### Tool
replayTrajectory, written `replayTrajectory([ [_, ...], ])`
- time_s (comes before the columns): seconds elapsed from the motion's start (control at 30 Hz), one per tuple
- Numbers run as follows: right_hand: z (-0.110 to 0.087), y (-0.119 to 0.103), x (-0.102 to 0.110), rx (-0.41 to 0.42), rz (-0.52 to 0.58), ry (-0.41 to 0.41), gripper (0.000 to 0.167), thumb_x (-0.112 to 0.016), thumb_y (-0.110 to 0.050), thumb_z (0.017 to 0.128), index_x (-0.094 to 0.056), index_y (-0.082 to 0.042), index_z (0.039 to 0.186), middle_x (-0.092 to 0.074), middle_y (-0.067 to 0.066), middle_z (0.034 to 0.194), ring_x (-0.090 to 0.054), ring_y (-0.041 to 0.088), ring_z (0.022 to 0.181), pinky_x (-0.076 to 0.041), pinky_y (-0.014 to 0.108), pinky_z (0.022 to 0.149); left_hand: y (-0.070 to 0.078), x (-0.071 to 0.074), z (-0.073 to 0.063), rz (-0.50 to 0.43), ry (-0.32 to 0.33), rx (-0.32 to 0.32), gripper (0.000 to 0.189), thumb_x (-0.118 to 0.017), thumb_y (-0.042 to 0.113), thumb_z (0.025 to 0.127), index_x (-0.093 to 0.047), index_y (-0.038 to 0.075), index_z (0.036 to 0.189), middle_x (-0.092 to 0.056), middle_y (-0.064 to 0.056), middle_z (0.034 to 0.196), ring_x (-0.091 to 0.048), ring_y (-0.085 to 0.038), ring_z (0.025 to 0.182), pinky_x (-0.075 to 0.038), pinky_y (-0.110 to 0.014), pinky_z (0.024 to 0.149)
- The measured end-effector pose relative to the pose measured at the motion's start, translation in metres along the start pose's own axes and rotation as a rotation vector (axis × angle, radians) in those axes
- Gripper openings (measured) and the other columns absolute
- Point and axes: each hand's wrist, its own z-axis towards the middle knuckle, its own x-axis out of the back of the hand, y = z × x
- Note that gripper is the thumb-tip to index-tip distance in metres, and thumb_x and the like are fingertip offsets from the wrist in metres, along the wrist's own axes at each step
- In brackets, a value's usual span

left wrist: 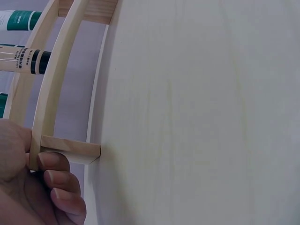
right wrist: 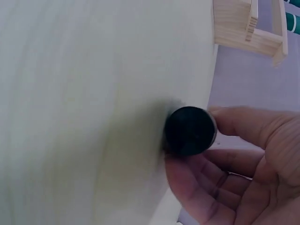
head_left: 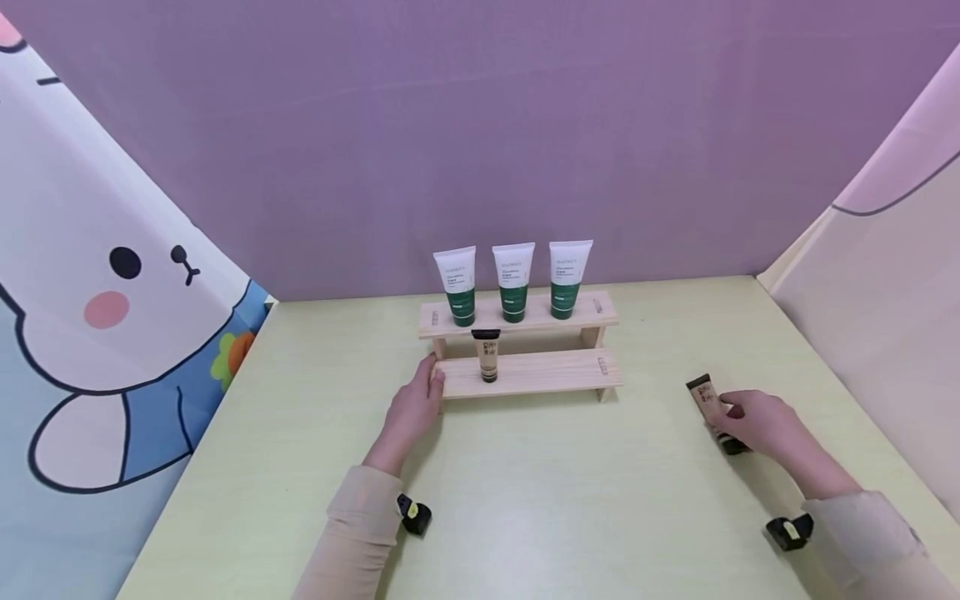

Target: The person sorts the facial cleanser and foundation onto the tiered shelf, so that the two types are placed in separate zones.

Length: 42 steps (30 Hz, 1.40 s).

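Observation:
A two-step wooden display rack (head_left: 540, 379) stands on the table. My left hand (head_left: 414, 408) grips the left end of its lower step; in the left wrist view the fingers (left wrist: 63, 178) curl under the board beside the leg. Off to the right of the rack, my right hand (head_left: 761, 425) pinches a small beige squeeze tube (head_left: 705, 400) with a black crimped end and black cap. The right wrist view shows the round black cap (right wrist: 190, 131) end-on between thumb and fingers, close to the tabletop. A matching beige tube (head_left: 488, 358) stands cap-down on the lower step, left of its middle.
Three white-and-green tubes stand in a row on the upper step: left (head_left: 459, 283), middle (head_left: 513, 279) and right (head_left: 568, 275). A purple cloth backdrop (head_left: 510, 142) rises behind the pale table (head_left: 555, 500). Printed cloth panels (head_left: 150, 333) flank both sides.

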Motion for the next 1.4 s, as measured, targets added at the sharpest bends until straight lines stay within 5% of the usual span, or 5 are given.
replayTrajectory([
  [0.13,0.001,-0.003,-0.002,0.008,0.001,0.002,0.022,-0.063,-0.021,0.091,-0.066,0.0,0.087,-0.058,0.004,0.069,-0.051,0.019,0.062,-0.041,0.039,0.057,0.0,0.0,0.0,-0.003,-0.003,0.002,0.051,-0.034,0.035,0.107,-0.029,0.013,0.153,-0.051,-0.028,0.136,-0.054,-0.046,0.118,-0.044,-0.058,0.091],
  [0.37,-0.005,-0.012,-0.003,0.011,0.05,0.058,0.038,-0.067,-0.021,0.089,-0.064,0.009,0.112,-0.069,0.014,0.085,-0.064,0.032,0.076,-0.048,0.049,0.066,-0.001,0.0,0.001,0.0,0.001,-0.001,0.051,-0.034,0.036,0.107,-0.029,0.014,0.153,-0.052,-0.027,0.135,-0.055,-0.045,0.116,-0.045,-0.057,0.088],
  [0.53,-0.008,-0.023,-0.004,0.05,0.098,0.11,0.042,-0.064,-0.022,0.093,-0.06,0.01,0.12,-0.071,0.017,0.089,-0.065,0.029,0.073,-0.049,0.044,0.063,-0.002,0.0,0.001,0.004,0.003,0.002,0.051,-0.033,0.037,0.107,-0.029,0.015,0.153,-0.053,-0.027,0.135,-0.055,-0.045,0.116,-0.045,-0.058,0.088],
  [0.73,-0.008,-0.039,-0.003,0.083,0.161,0.148,0.041,-0.068,-0.02,0.091,-0.061,0.006,0.121,-0.071,0.016,0.092,-0.069,0.025,0.072,-0.049,0.034,0.058,-0.001,0.001,0.001,0.001,-0.004,0.01,0.052,-0.033,0.037,0.107,-0.028,0.015,0.153,-0.051,-0.027,0.137,-0.053,-0.046,0.119,-0.044,-0.058,0.091],
  [1.4,0.007,-0.084,-0.001,0.182,0.329,0.17,0.038,-0.072,-0.016,0.088,-0.06,0.003,0.119,-0.07,0.017,0.098,-0.07,0.024,0.073,-0.054,0.029,0.061,-0.003,-0.001,0.002,-0.019,-0.001,0.012,0.051,-0.034,0.036,0.106,-0.029,0.014,0.153,-0.05,-0.027,0.138,-0.051,-0.047,0.121,-0.041,-0.059,0.095],
])
